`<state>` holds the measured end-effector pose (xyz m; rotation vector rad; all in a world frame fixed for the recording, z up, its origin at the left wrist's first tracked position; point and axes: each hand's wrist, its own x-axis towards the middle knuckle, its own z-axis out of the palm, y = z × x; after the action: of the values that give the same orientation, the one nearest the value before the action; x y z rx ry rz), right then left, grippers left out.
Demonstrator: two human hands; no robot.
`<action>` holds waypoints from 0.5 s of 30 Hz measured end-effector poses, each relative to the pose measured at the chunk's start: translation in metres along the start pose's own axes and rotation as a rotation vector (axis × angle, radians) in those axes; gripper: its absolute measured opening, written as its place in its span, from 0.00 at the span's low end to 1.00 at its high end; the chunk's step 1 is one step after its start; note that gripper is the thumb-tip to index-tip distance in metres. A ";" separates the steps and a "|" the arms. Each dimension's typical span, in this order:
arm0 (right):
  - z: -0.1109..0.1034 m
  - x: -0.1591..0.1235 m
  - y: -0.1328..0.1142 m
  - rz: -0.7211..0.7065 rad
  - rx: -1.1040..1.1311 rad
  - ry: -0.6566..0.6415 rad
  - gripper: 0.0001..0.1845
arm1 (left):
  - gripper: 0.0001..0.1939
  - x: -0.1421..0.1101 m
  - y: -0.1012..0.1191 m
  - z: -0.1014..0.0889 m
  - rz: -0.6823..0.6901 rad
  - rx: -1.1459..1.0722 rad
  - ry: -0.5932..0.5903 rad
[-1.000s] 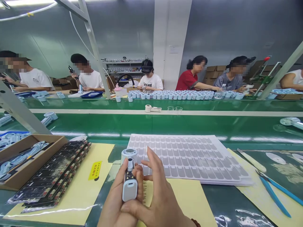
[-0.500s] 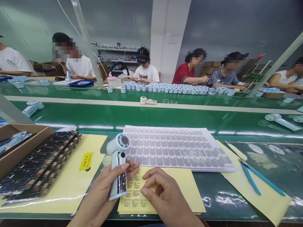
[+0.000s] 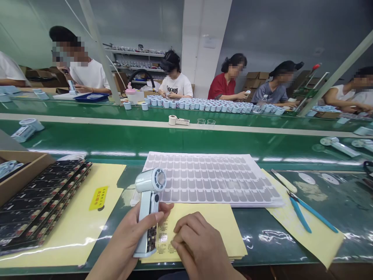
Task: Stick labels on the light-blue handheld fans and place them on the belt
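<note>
A light-blue handheld fan [image 3: 149, 212] stands upright in my left hand [image 3: 128, 233], gripped round its handle, its round head at the top. On the handle's lower part a dark circuit-like strip shows beside my thumb. My right hand [image 3: 201, 243] rests over a stack of yellow label sheets [image 3: 212, 217] with small printed text. Its fingers are curled and pressed together low on the sheets; what they pinch, if anything, is hidden. Behind both hands lies a stack of white sheets with grey rounded stickers [image 3: 204, 177].
At left are stacked black circuit-board panels [image 3: 37, 198] and a cardboard box [image 3: 26, 159]. Blue-handled pliers [image 3: 309, 214] and a pale-handled knife [image 3: 285, 181] lie right. Across the green conveyor [image 3: 116, 140], several people work behind rows of light-blue cups [image 3: 198, 104].
The view has shifted slightly right. My right hand's fingers have drawn together and lower onto the label sheets. The fan has turned a little in my left hand.
</note>
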<state>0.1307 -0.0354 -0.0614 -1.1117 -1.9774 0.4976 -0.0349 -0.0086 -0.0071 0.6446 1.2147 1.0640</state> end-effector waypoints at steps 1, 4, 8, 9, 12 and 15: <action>-0.003 0.001 -0.001 0.030 0.064 -0.018 0.08 | 0.16 -0.001 0.001 0.001 -0.002 -0.002 0.006; -0.016 0.004 -0.005 0.160 0.339 -0.024 0.06 | 0.17 -0.002 0.002 0.002 0.004 0.007 0.015; -0.025 0.010 -0.011 0.263 0.596 -0.001 0.04 | 0.20 -0.002 0.001 0.003 0.005 0.017 -0.002; -0.026 0.013 -0.014 0.259 0.639 0.008 0.03 | 0.20 -0.001 0.001 0.004 0.005 0.012 -0.003; -0.029 0.025 -0.023 0.227 0.698 0.025 0.03 | 0.22 0.000 0.002 0.006 0.017 -0.007 -0.023; -0.033 0.040 -0.033 0.234 0.652 -0.022 0.04 | 0.27 0.004 0.003 0.009 -0.004 -0.091 0.036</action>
<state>0.1273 -0.0211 -0.0016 -0.9091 -1.5236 1.1804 -0.0269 -0.0021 -0.0037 0.5549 1.1909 1.1248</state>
